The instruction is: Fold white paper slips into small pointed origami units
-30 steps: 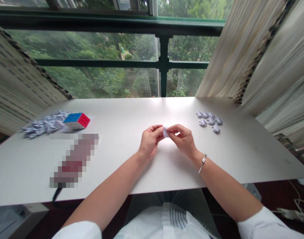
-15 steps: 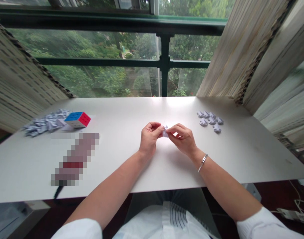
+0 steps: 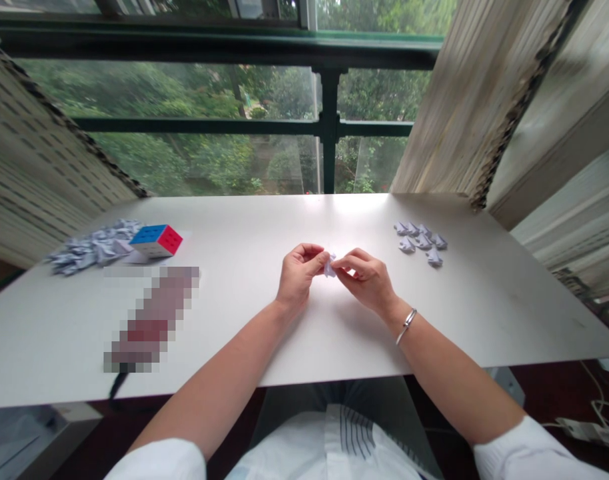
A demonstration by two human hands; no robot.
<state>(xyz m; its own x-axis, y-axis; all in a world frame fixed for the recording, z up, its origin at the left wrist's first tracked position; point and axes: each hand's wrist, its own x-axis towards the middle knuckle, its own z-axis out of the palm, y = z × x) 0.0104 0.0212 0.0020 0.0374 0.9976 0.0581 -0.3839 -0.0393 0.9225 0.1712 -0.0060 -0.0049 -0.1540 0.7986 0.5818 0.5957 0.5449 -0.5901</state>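
Note:
A small folded white paper piece (image 3: 329,268) is held just above the middle of the white table (image 3: 224,300). My left hand (image 3: 298,275) pinches it from the left between thumb and fingers. From the right, my right hand (image 3: 365,277) has thumb and fingertips closed on its other side. The fingertips cover part of the paper, so its full shape is hidden. Several similar folded paper pieces (image 3: 423,241) sit in a cluster to the right, beyond my right hand.
At the far left is a heap of folded paper strips (image 3: 92,248) beside a blue, red and white puzzle cube (image 3: 157,241). A blurred-out long object (image 3: 152,320) with a dark strap lies nearer. Curtains (image 3: 449,100) flank the window behind the table.
Both hands keep their hold on the folded paper and stay almost in place. The fingers and the paper have shifted very slightly to the left.

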